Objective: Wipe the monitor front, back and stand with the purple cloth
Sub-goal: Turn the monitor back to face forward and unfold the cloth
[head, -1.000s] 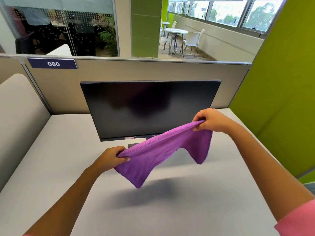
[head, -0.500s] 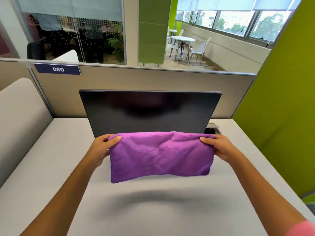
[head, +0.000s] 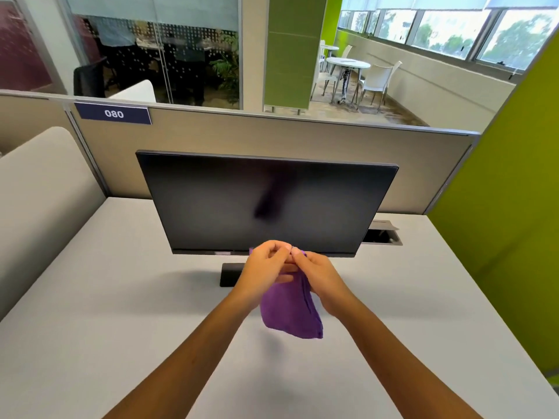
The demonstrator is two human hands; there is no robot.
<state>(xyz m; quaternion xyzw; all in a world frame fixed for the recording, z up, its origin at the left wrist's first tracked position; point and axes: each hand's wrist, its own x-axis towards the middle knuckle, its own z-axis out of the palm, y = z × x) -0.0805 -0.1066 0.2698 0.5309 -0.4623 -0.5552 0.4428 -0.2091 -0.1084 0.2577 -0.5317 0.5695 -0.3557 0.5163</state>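
Hands: left hand point(head: 266, 267) and right hand point(head: 317, 273) meet, fingers pinching the purple cloth point(head: 290, 313).
Cloth: hangs folded before the monitor point(head: 266, 204).
Stand point(head: 230, 274): untouched.

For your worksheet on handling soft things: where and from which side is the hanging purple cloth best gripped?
Take the purple cloth at its gathered top edge, from above, where the left hand and right hand pinch it; the rest hangs limp and folded, likely offering no firm grip.

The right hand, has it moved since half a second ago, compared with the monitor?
Yes. The right hand moved inward from below the monitor's right corner to its bottom centre, meeting the left hand on the purple cloth.
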